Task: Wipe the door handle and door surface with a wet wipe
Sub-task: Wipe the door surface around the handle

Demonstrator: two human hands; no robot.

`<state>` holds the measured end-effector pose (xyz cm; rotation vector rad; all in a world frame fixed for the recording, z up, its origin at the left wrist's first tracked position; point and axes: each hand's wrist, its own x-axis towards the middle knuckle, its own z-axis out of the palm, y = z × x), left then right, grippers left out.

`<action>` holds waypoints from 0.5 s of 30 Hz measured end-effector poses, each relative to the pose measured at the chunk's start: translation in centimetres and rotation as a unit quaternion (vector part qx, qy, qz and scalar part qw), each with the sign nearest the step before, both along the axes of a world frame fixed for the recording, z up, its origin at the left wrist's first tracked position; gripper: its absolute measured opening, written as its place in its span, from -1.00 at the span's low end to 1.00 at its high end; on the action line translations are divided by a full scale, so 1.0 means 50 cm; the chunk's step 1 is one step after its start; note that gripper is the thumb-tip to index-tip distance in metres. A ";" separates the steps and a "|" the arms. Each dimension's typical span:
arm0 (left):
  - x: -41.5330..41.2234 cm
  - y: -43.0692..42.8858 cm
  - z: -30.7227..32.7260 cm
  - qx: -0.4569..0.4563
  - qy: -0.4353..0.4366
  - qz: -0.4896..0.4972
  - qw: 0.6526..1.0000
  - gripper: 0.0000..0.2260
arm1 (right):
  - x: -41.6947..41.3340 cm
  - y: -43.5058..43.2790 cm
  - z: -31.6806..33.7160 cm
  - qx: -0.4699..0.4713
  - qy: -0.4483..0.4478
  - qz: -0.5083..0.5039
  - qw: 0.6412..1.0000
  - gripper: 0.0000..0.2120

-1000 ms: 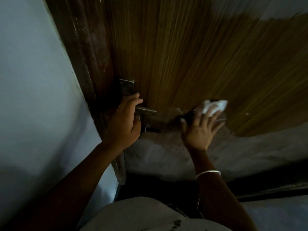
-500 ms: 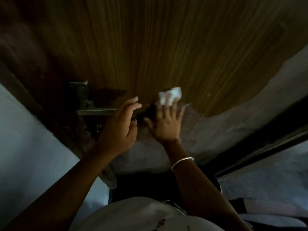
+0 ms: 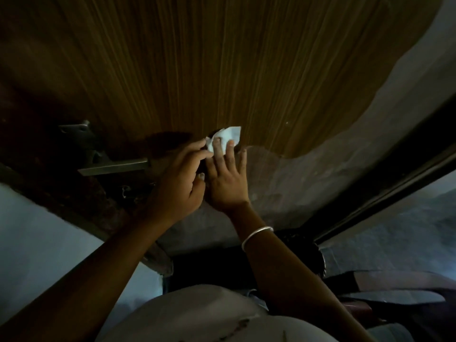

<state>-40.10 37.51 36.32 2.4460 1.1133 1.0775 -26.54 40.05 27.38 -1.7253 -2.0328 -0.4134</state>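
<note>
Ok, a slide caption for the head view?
Right hand presses a wet wipe flat on the wooden door, left hand at the wipe's edge, lever handle untouched.

The wet wipe (image 3: 232, 135) is white, the door (image 3: 222, 70) brown with streaked grain.

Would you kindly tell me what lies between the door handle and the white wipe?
In the head view, the left hand lies between the door handle and the wipe, fingertips at its edge.

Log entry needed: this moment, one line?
right hand presses white wet wipe on brown wooden door; left hand touches it; grey metal handle free
</note>
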 end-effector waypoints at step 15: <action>0.037 0.015 -0.004 -0.019 0.011 -0.011 1.000 -0.68 | 0.089 0.007 0.051 0.049 0.117 -0.092 0.988 -0.08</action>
